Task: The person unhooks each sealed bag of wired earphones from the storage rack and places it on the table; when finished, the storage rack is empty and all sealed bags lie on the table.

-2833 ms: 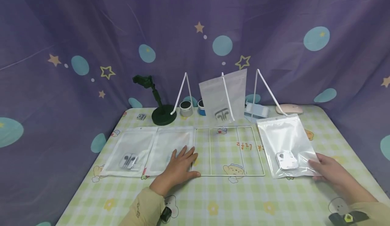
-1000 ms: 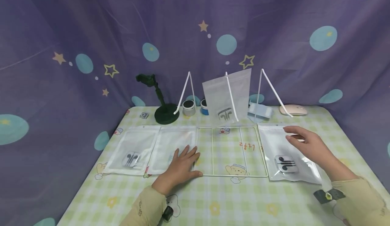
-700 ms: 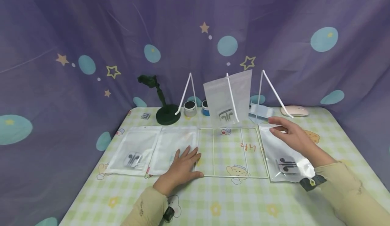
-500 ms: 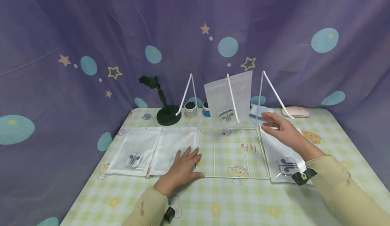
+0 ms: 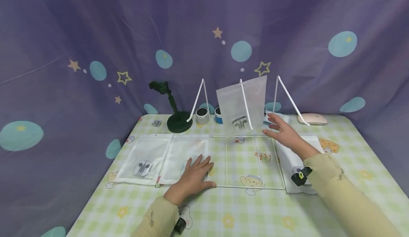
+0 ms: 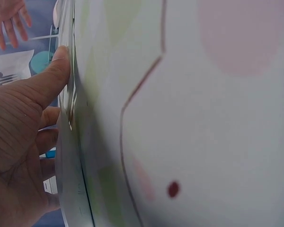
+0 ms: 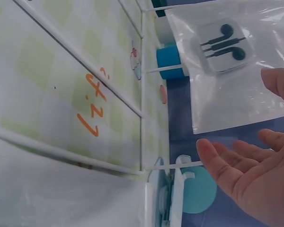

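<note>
Spread flat, my left hand (image 5: 195,176) rests over the right edge of a white zip bag (image 5: 185,148) and the left side of a white wire rack (image 5: 226,159). Beside that bag, farther left, lies another zip bag (image 5: 129,169) with earphones. A translucent zip bag (image 5: 229,104) with earphones in a clear case (image 7: 225,45) hangs on the rack's middle prong. My right hand (image 5: 282,132) is raised near the hanging bag's lower right edge, thumb and fingers apart, holding nothing. Under my right forearm lies a fourth bag (image 5: 289,173), partly hidden.
Behind the rack stand a dark green stand (image 5: 179,122), a white cylinder (image 5: 202,117) and a blue one (image 5: 218,116). A light blue object (image 5: 284,117) and a pink mouse (image 5: 312,119) are at the back right. White prongs (image 5: 292,98) jut up on both sides.
My right hand has let go of the right-hand zip bag, now flat on the table, and has moved left and away toward the hanging bag. My left hand has stayed in place.
</note>
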A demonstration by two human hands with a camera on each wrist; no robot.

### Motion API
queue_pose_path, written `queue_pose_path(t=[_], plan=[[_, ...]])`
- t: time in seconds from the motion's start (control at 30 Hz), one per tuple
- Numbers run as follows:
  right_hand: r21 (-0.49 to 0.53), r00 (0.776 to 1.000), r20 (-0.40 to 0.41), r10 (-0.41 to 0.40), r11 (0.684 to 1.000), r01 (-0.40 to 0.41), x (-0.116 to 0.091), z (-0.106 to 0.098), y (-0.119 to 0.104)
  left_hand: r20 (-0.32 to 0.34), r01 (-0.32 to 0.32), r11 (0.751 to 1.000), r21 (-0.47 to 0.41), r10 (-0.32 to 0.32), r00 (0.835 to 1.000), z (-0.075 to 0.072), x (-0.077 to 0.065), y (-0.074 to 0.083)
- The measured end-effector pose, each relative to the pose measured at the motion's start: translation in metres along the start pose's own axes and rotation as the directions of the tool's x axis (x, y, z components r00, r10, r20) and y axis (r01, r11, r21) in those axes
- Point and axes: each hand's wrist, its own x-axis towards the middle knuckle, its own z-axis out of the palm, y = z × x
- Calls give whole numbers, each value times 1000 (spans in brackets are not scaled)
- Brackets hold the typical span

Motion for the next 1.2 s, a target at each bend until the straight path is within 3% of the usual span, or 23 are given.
queue_pose_path(t=[0.37,0.7,0.9,1.2], plan=[[5,1000,-8,-16,1000,16,17,14,16,7,7,1000,-16,-7,1000,-1,1,5],[-1,993,-79,-83,997,83,18,25,19,8,14,1000,-6,-14,1000,-2,0,5],[78,989,-95,-117,989,124,16,33,20,13,20,1000,-8,-20,1000,-3,0,6],[223,998,-61,-35,974,48,15,37,15,16,27,1000,-12,-27,1000,-3,1,6]])
